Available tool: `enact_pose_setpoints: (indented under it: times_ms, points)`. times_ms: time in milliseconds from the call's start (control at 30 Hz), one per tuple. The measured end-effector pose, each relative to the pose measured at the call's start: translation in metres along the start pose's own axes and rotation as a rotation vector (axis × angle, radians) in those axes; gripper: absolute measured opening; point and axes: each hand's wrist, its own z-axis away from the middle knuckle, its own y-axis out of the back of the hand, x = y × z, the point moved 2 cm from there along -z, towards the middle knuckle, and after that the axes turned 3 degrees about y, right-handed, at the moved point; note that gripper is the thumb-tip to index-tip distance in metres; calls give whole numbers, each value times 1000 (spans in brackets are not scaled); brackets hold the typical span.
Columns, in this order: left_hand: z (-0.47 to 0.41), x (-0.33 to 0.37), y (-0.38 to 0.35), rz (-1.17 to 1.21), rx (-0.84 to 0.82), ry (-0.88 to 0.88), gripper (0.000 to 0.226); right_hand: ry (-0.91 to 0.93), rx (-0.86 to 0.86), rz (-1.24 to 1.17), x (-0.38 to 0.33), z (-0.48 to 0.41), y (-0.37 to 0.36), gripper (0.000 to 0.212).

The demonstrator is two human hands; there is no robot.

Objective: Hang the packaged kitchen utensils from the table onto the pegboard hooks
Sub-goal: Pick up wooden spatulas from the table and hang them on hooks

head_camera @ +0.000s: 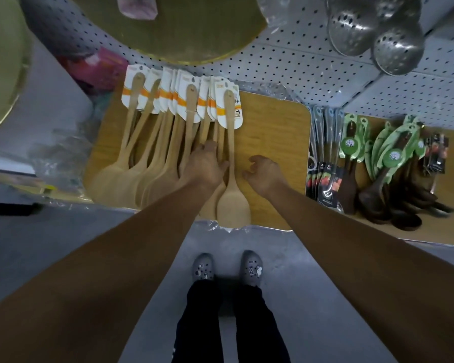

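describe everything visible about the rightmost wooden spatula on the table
The rightmost wooden spatula is pale wood, with a long handle and a broad rounded blade. It lies flat on the table, blade toward the person, handle tip on a white card with an orange band. The left hand seems to touch its handle.

Grey clogs (203,268) stand on the grey floor (312,284) — a round gold board (184,30) sits up top.

The wooden table (273,121) bears at least eight light wooden spatulas (233,205); overlap hides the exact number. Above the table hang three perforated metal skimmers (351,30) and two round gold boards (184,30). Right of it lie several dark ladles (378,195), too bunched to count. Below it stand two grey shoes (203,265).
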Motion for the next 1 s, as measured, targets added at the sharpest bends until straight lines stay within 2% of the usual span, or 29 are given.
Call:
enact_pose_setpoints:
  times_ms: [100, 200, 300, 367, 433, 467, 600, 700, 767, 900, 1000]
  points:
    - [-9, -7, -6, 79, 14, 84, 66, -42, 23, -94, -8, -19, -6, 55]
    - [-14, -14, -10, 94, -9, 123, 63, -46, 40, -101, -20, -31, -17, 47]
    - [-19, -18, -12, 100, -20, 140, 55, -27, 54, -126, -30, -34, -26, 26]
    - [-23, -20, -14, 96, -36, 161, 53, -79, 56, -225, -31, -36, -29, 3]
    - [-24, -16, -12, 95, -31, 174, 52, -148, 30, -350, -29, -39, -30, 24]
    - [-24, -12, -11, 89, -29, 173, 52, -193, 14, -398, -26, -39, -30, 27]
    - [-24, -8, -15, -10, -8, 158, 54, -333, -20, -592, -8, -32, -20, 18]
    - [-23, -8, -14, -11, 4, 118, 37, -373, -46, -689, 5, -19, -8, 15]
    - [-24, -10, -12, 31, 9, 134, 28, -373, -61, -737, 12, -6, 1, 17]
    - [-17, -11, -2, 179, -25, 215, 31, -350, -78, -789, 21, 14, 13, 22]
    - [-4, -12, 4, 245, -72, 265, 18, -344, -65, -853, 29, 34, 20, 24]
